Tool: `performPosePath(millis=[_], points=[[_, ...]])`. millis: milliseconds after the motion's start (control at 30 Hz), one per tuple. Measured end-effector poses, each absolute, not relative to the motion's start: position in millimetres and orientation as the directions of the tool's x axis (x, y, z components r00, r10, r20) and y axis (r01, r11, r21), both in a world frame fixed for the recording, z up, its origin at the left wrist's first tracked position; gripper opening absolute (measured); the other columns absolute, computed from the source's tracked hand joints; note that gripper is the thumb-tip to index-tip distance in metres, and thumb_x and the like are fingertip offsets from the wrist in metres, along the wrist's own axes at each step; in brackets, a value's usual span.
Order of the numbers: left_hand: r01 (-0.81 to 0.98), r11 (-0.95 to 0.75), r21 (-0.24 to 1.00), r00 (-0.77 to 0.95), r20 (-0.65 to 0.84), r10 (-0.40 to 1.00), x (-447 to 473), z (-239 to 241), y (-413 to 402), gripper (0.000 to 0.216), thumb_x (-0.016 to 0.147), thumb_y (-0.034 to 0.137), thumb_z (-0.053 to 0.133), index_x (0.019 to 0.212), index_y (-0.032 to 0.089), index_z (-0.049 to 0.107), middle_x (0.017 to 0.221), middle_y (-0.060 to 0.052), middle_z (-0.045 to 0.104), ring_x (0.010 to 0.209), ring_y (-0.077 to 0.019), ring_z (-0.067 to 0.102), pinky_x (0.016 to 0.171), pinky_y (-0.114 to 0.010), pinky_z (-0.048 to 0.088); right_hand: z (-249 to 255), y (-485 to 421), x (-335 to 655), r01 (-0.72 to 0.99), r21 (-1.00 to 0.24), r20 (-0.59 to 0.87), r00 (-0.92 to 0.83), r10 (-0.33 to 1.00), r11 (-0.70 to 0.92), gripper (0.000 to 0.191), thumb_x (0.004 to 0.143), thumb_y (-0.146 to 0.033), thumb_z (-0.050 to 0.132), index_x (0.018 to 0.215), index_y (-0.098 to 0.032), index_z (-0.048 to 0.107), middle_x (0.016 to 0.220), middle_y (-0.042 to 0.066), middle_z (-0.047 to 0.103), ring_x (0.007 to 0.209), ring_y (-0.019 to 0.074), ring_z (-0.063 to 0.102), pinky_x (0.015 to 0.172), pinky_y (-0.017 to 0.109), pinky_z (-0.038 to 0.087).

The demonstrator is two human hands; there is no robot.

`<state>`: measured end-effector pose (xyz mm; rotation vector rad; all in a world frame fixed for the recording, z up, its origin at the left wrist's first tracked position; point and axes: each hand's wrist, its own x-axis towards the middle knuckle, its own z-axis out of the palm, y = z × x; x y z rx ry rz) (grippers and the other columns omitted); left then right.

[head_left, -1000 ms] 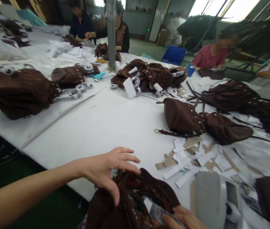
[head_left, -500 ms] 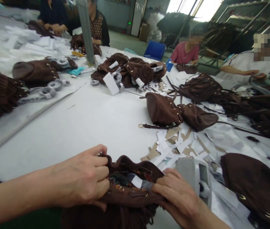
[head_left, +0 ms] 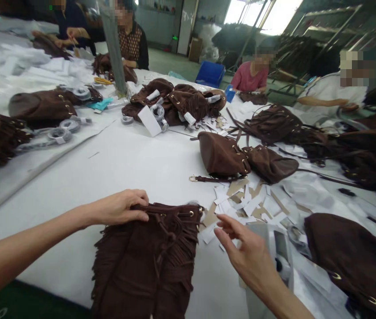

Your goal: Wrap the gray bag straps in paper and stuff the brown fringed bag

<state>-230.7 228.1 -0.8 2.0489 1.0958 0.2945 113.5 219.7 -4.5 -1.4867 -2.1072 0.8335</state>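
Note:
A dark brown fringed drawstring bag [head_left: 148,261] lies on the white table in front of me, its mouth pressed together at the far end. My left hand [head_left: 124,208] pinches the left corner of that mouth, thumb on the near side. To the right of the bag, my right hand [head_left: 241,243] is in the air, apart from it, with the thumb and fingers spread and nothing between them. Gold eyelets and a tied cord show along the bag's top. What is inside the bag is hidden.
A grey tape dispenser [head_left: 274,252] stands beside my right hand. Paper scraps [head_left: 244,199] lie beyond it. More brown bags [head_left: 223,153] are spread over the table, another bag [head_left: 350,257] at right. A metal post [head_left: 115,48] rises at the back. Several people work around the table.
The bag's mouth was held open by both hands; now it is closed and the bag lies flatter, farther forward. My right hand has let go and moved off to the right.

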Motion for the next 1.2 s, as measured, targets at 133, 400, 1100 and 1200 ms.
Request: performPosePath(millis=[133,400,1100,1200], points=[[0.556,-0.166,0.815,0.546,-0.207,0.812,-246,-17,220,0.030,0.090,0.042,0.049,0.096,0.018,0.066,0.109,-0.005,0.062,0.097,-0.0187,0.057,0.085,-0.025,0.042,-29,191,121,0.522,-0.826,-0.366,-0.209,0.907,-0.213,0.051,0.085,-0.059,0.047,0.104,-0.015,0.064,0.083,0.009,0.070,0.074,0.0229,0.067,0.065,0.035,0.054],[0.666,-0.106,0.739,0.486,-0.322,0.812,-242,9,217,0.040,0.088,0.048,0.050,0.119,0.027,0.060,0.119,-0.003,0.064,0.110,-0.0251,0.055,0.099,-0.033,0.037,-48,211,70,0.229,-0.890,-0.453,-0.338,0.825,-0.395,0.055,0.081,-0.058,0.055,0.115,-0.016,0.058,0.106,0.011,0.068,0.097,0.0257,0.064,0.078,0.039,0.053],[0.400,-0.130,0.907,0.740,-0.237,0.629,-209,6,205,0.027,0.092,0.030,0.043,0.103,0.019,0.065,0.088,-0.004,0.069,0.075,-0.0179,0.058,0.069,-0.024,0.045,-34,211,98,0.290,-0.931,-0.346,-0.511,0.787,-0.221,0.071,0.072,-0.031,0.071,0.135,-0.019,0.040,0.099,0.006,0.066,0.086,0.0207,0.062,0.079,0.039,0.050],[0.416,-0.309,0.855,0.758,-0.138,0.638,-203,15,193,0.027,0.089,0.019,0.044,0.106,0.024,0.063,0.089,-0.003,0.071,0.076,-0.0186,0.061,0.068,-0.023,0.044,-15,227,111,0.393,-0.919,-0.237,-0.506,0.829,-0.023,0.093,0.067,-0.034,0.077,0.143,-0.024,0.025,0.121,0.011,0.058,0.102,0.0230,0.058,0.088,0.042,0.047]])
